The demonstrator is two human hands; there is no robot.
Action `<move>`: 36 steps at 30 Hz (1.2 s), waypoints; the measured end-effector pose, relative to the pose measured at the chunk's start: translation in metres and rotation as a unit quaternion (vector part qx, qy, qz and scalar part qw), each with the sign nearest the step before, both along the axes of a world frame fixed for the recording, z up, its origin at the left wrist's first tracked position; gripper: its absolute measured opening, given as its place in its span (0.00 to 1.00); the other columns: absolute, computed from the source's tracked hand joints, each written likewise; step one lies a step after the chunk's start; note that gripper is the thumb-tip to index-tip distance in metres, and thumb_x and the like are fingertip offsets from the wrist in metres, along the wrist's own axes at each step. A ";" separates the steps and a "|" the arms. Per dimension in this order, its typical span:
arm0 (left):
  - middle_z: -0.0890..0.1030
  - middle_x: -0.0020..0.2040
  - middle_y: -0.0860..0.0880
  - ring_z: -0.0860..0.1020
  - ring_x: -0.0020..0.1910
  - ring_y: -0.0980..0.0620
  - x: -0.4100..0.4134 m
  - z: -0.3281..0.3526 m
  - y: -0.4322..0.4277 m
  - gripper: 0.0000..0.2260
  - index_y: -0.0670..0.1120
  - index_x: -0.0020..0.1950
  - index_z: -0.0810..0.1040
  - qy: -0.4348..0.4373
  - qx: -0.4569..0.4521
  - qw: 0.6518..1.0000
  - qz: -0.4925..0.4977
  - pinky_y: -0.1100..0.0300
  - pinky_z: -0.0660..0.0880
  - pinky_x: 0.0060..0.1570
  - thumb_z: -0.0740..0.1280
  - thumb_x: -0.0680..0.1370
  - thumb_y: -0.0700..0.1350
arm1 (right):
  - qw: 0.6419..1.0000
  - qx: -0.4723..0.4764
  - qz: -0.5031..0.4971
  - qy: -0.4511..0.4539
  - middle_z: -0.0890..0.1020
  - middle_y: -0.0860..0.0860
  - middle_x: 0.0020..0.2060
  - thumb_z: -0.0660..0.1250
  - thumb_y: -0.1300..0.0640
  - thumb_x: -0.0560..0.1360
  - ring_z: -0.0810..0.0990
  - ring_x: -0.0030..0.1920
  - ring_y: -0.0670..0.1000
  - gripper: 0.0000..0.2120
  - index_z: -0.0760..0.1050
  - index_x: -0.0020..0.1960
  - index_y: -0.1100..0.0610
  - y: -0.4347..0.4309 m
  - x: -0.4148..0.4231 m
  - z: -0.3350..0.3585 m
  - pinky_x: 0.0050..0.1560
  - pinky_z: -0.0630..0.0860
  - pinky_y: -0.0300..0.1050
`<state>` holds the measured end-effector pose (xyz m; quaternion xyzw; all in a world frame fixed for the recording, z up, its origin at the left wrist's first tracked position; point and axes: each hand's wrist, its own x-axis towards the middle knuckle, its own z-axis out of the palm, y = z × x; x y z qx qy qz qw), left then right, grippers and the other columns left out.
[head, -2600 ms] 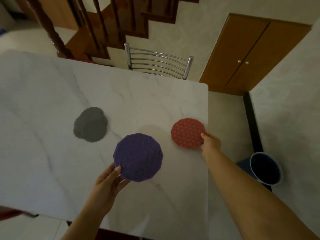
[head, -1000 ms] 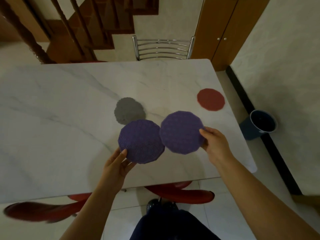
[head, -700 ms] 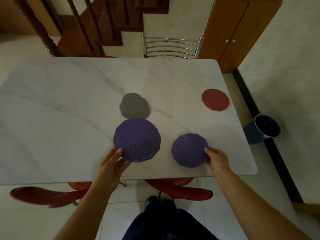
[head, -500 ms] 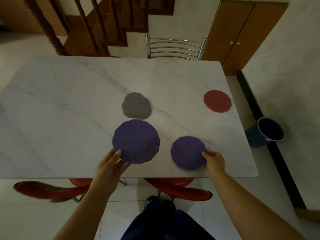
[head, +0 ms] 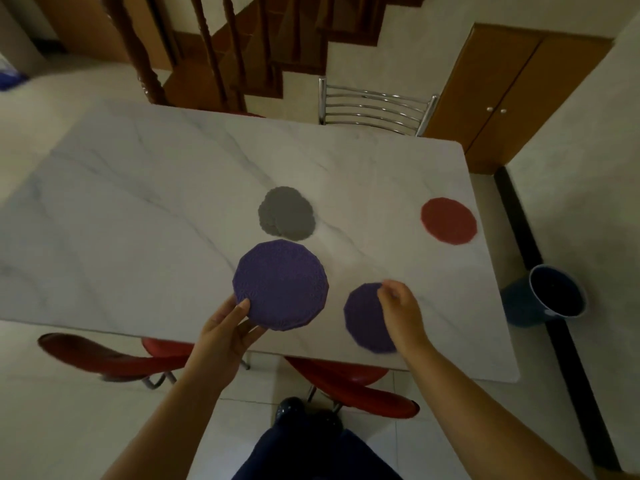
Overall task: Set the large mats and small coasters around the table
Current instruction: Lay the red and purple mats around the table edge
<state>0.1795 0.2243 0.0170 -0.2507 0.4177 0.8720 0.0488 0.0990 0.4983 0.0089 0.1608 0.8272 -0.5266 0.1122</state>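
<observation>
Head cam: left hand (head: 225,337) grips the big purple mat (head: 280,284), right hand (head: 401,310) loose and empty over the small coaster (head: 363,317), guessing mat gets laid beside it next.

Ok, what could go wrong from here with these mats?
1. The laid purple mat lies close to the near edge of the table, under the right hand; a brush from the wrist could slide it off.
2. The left hand pinches the held purple mat only at its rim; it might slip.
3. The gray mats overlap, so two may lift together.
</observation>
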 end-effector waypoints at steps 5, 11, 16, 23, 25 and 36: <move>0.83 0.57 0.41 0.83 0.51 0.45 0.005 0.006 -0.010 0.14 0.44 0.59 0.79 0.003 0.002 1.000 0.005 0.56 0.82 0.44 0.66 0.74 0.44 | 0.976 -0.098 0.195 0.020 0.66 0.40 0.66 0.57 0.43 0.78 0.66 0.67 0.43 0.24 0.61 0.73 0.47 -0.080 -0.004 0.053 0.67 0.64 0.42; 0.84 0.52 0.42 0.84 0.47 0.46 0.004 0.005 -0.055 0.14 0.43 0.57 0.79 -0.002 0.011 1.000 0.008 0.56 0.82 0.42 0.67 0.73 0.43 | 0.971 -0.032 0.227 0.063 0.75 0.47 0.57 0.61 0.51 0.78 0.74 0.61 0.50 0.17 0.71 0.62 0.59 -0.149 -0.007 0.058 0.57 0.74 0.42; 0.84 0.50 0.44 0.84 0.46 0.46 -0.005 -0.001 -0.134 0.15 0.43 0.58 0.78 -0.005 0.013 1.000 -0.020 0.56 0.82 0.41 0.67 0.72 0.43 | 0.980 -0.033 0.180 0.076 0.77 0.44 0.57 0.64 0.53 0.77 0.73 0.56 0.43 0.16 0.73 0.64 0.54 -0.221 -0.011 0.041 0.53 0.70 0.36; 0.85 0.51 0.46 0.84 0.48 0.46 -0.005 -0.010 -0.282 0.14 0.43 0.58 0.78 -0.011 -0.006 0.998 -0.067 0.56 0.82 0.42 0.65 0.73 0.42 | 0.990 -0.049 0.115 0.066 0.73 0.48 0.68 0.64 0.50 0.77 0.72 0.66 0.49 0.24 0.66 0.71 0.52 -0.359 0.011 0.027 0.62 0.70 0.38; 0.86 0.50 0.46 0.84 0.47 0.47 -0.005 -0.010 -0.312 0.13 0.44 0.57 0.79 -0.022 -0.016 0.997 -0.074 0.56 0.82 0.41 0.66 0.73 0.41 | 0.992 -0.074 0.082 0.069 0.78 0.47 0.61 0.67 0.52 0.75 0.75 0.63 0.50 0.19 0.73 0.65 0.53 -0.387 0.015 0.026 0.59 0.74 0.43; 0.84 0.55 0.42 0.83 0.49 0.44 -0.013 -0.011 -0.370 0.16 0.42 0.61 0.78 -0.028 0.006 0.996 -0.084 0.54 0.82 0.45 0.66 0.74 0.45 | 0.964 -0.255 -0.050 -0.061 0.84 0.52 0.48 0.69 0.59 0.73 0.84 0.48 0.51 0.04 0.81 0.47 0.55 -0.420 0.001 0.035 0.41 0.80 0.44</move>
